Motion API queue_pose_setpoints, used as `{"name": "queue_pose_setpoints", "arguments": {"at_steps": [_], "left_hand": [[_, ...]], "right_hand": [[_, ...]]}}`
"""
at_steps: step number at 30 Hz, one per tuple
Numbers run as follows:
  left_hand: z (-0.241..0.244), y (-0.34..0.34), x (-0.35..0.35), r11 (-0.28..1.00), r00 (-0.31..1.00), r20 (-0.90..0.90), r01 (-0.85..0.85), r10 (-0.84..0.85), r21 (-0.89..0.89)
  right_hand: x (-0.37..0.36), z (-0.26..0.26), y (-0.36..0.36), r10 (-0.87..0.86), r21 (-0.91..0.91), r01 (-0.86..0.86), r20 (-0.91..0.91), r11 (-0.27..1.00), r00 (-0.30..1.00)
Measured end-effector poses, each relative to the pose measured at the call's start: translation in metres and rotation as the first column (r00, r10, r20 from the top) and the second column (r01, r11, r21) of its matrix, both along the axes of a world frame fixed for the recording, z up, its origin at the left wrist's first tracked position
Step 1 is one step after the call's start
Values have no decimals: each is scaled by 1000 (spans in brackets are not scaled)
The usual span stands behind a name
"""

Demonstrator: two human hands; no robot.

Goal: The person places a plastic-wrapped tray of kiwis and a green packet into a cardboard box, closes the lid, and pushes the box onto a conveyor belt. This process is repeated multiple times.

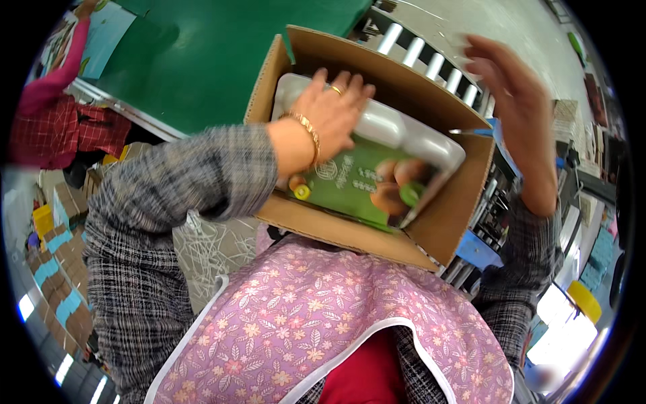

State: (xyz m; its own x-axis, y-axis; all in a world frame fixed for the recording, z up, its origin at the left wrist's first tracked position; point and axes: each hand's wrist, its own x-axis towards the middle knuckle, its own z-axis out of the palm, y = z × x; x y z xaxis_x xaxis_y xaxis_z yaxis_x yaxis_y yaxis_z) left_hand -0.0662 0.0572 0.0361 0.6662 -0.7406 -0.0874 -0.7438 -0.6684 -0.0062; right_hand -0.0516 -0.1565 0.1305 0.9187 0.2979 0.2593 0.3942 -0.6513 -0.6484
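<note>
An open cardboard carton (pixel 323 214) stands directly before me at my apron. Inside lies a clear plastic fruit tray (pixel 388 123), beside a green printed sleeve or lid (pixel 348 182) that bears writing and kiwifruit pictures. My left hand (pixel 330 111), with a ring and a bracelet, lies flat over the clear plastic, fingers slightly spread and gripping nothing. Raised beyond the carton's right wall is my right hand (pixel 525 106), blurred, with no object visible in it. A thin blue and white item (pixel 472 132) shows at the carton's right edge; its kind is unclear.
A green-topped table or belt (pixel 212 65) extends behind and left of the carton. White conveyor rollers (pixel 414 52) run along its far right side. At the far left, another person's pink sleeve (pixel 65 60) reaches toward printed sheets (pixel 108 40). Stacked cartons (pixel 60 262) stand lower left.
</note>
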Motion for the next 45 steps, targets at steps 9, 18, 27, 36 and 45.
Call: {"name": "queue_pose_setpoints", "arguments": {"at_steps": [9,18,27,36,45], "left_hand": [[-63,-5,11,958,992,-40,128,-122,255],[19,26,13,990,957,270,-77,105,-114],[19,67,-76,993,964,-263,21,-52,-119],[-53,38,-16,976,983,-151,-130,104,-174],[-84,60,-32,621,623,369,-245,689,-745]], "right_hand": [[-147,-111,-58,-282,159,343,-312,926,907],[-119,-161,26,-169,-520,66,-152,851,974],[-117,-156,32,-197,-528,74,-181,846,964],[-58,-92,-13,-277,-79,267,-171,960,946],[-118,-104,68,-191,-444,192,48,875,980]]}}
